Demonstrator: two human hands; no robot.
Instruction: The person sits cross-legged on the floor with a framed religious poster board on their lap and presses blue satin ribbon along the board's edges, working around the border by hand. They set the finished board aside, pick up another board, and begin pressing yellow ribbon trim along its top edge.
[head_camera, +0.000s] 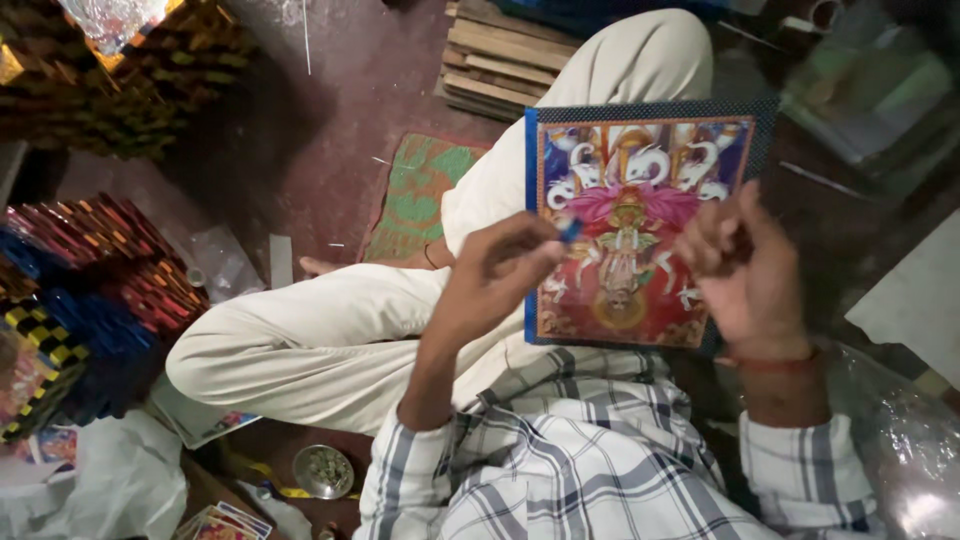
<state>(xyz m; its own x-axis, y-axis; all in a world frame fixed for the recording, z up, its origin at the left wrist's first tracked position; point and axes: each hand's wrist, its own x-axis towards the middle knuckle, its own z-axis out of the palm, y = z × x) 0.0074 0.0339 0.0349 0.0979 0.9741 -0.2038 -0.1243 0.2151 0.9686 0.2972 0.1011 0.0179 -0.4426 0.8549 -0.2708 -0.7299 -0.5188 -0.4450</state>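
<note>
A square picture board (640, 215) with a colourful printed figure and a blue patterned border rests on my lap, over my crossed legs in cream trousers. My left hand (500, 265) is closed, pinching a small blue piece (571, 230) at the board's left edge. My right hand (745, 265) is curled loosely over the board's right side; whether it holds anything is hidden by the fingers. A red thread circles my right wrist.
Stacks of colourful framed boards (90, 290) stand at the left, more at the top left (130, 80). A green mat (420, 190) and wooden slats (500, 55) lie on the floor ahead. A small metal bowl (322, 470) sits by my left knee. Clear plastic (900, 440) lies at right.
</note>
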